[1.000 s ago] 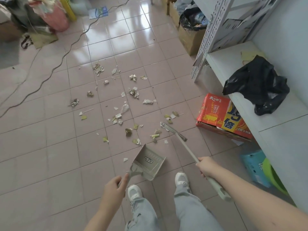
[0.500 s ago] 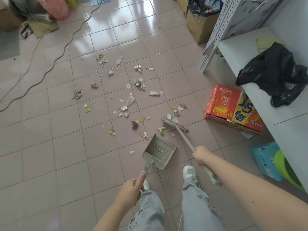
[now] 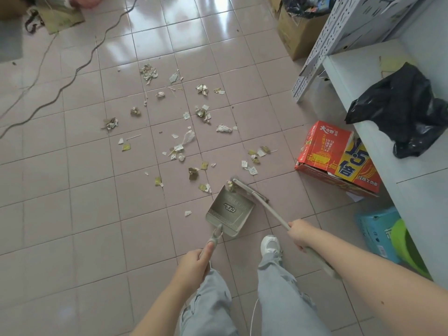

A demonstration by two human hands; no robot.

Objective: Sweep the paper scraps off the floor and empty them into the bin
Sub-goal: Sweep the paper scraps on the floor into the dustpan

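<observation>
Broom (image 3: 249,190) just dragged a few scraps (image 3: 230,186) onto dustpan (image 3: 230,212) lip | left grip (image 3: 194,263) wrapped round pan handle, right grip (image 3: 300,235) round broom stick | most scraps still on floor (image 3: 72,214), so early days

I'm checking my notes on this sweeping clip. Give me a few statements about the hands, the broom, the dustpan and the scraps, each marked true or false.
1. The left hand grips the dustpan by its handle. True.
2. The right hand holds nothing. False: it grips the broom by its handle.
3. The broom's head rests at the dustpan's open edge. True.
4. All the paper scraps are in the dustpan. False: most lie scattered on the floor tiles.
5. The black bag lies on the floor. False: it sits on the white shelf.
</observation>
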